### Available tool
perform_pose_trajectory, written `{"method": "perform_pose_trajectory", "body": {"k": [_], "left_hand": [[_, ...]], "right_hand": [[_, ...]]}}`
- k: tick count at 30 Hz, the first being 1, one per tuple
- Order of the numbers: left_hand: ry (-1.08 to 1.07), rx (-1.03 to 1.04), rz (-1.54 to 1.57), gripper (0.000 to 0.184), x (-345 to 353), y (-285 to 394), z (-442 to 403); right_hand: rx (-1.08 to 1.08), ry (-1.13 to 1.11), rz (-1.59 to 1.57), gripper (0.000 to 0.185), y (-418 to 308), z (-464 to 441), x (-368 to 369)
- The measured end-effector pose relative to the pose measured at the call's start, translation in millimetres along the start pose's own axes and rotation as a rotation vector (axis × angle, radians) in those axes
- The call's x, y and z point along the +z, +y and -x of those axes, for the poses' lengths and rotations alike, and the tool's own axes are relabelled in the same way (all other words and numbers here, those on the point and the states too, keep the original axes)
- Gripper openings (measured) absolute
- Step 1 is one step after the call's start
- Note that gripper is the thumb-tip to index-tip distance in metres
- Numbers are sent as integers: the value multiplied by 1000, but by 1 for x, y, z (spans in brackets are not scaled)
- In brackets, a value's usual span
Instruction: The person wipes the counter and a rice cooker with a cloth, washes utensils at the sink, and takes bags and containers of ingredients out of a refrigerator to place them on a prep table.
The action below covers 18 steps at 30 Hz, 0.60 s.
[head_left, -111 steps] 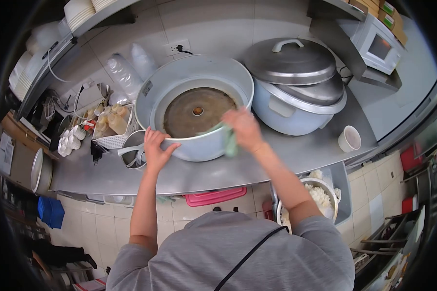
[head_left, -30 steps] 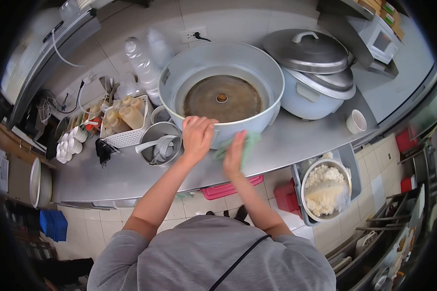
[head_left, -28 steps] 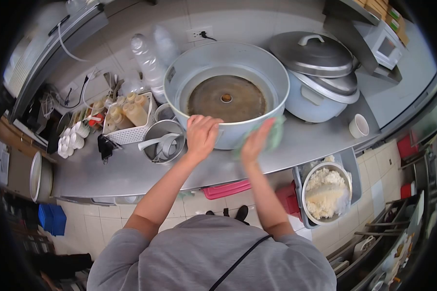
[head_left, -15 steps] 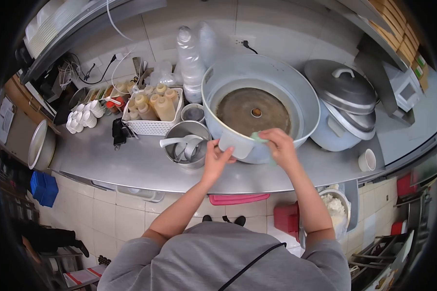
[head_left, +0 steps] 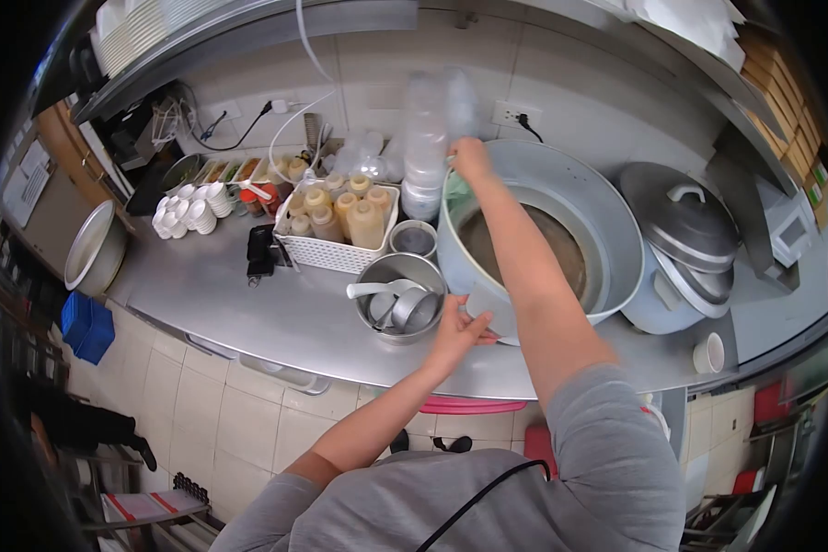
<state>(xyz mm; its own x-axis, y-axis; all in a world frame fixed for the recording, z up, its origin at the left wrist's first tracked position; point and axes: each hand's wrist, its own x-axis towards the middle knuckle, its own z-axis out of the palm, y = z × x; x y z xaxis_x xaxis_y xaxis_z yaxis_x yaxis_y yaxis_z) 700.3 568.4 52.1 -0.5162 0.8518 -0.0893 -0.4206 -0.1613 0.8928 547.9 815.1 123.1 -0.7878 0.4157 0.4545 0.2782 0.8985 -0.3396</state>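
Note:
A large pale-blue rice cooker body [head_left: 631, 276] stands uncovered on the counter, its round brown heating plate [head_left: 561, 241] visible inside. My left hand [head_left: 460, 333] is closed on the light handle tab [head_left: 499, 311] at the near side. With my right hand [head_left: 472, 160] I hold a green cloth [head_left: 457, 188] against the far left part of the rim; my forearm crosses over the opening and hides part of the inside. Just left of my left hand sits a metal bowl [head_left: 373, 322] with a white-handled scoop [head_left: 366, 289] and other metal utensils in it.
On the steel counter [head_left: 221, 308] stand a white basket [head_left: 327, 255] of sauce bottles, small white cups [head_left: 193, 216] and stacked plastic cups [head_left: 423, 156]. To the right are a lidded pot [head_left: 662, 299] and a white cup [head_left: 708, 352]. A shelf [head_left: 276, 41] overhangs the back.
My right hand has carried the green cloth from the near rim to the far left rim. My left hand stays at the handle tab. The whole view has shifted.

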Motion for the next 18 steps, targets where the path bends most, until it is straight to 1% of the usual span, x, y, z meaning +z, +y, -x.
{"method": "perform_pose_trajectory", "body": {"k": [1, 2, 4, 5, 7, 8, 10, 12, 13, 14, 15, 16, 18], "left_hand": [[16, 3, 1, 46, -1, 1, 0], [17, 14, -17, 44, -1, 1, -1], [23, 8, -33, 43, -3, 0, -3], [15, 22, -22, 41, -4, -2, -5], [15, 21, 1, 39, -2, -5, -5], [19, 27, -6, 39, -2, -4, -5], [8, 31, -31, 37, -2, 0, -3], [-13, 34, -45, 37, -6, -6, -12], [-35, 37, -57, 37, -9, -11, -12], [-7, 40, -61, 40, -6, -6, -8], [3, 32, -55, 40, -7, -5, -7], [-17, 57, -134, 42, -10, -4, -6], [-16, 75, -281, 48, -20, -1, 1]], "right_hand": [[-2, 85, 114, 10, 0, -2, 3], [-6, 72, 103, 10, 0, 0, 8], [-93, 61, 193, 9, -3, 12, 12], [-88, 48, 190, 9, -7, 24, 13], [-228, -120, 78, 9, -32, 63, -10], [-225, -131, 74, 9, -41, 83, -22], [-259, -178, -111, 12, -54, 129, -55], [-323, -297, -91, 14, -64, 169, -99], [-319, -358, -102, 15, -62, 184, -117], [-315, -419, -113, 16, -58, 197, -134], [-292, -474, -63, 15, -51, 209, -150], [-271, -531, -14, 14, -46, 221, -166], [-21, -681, -67, 15, -44, 248, -204]]}}
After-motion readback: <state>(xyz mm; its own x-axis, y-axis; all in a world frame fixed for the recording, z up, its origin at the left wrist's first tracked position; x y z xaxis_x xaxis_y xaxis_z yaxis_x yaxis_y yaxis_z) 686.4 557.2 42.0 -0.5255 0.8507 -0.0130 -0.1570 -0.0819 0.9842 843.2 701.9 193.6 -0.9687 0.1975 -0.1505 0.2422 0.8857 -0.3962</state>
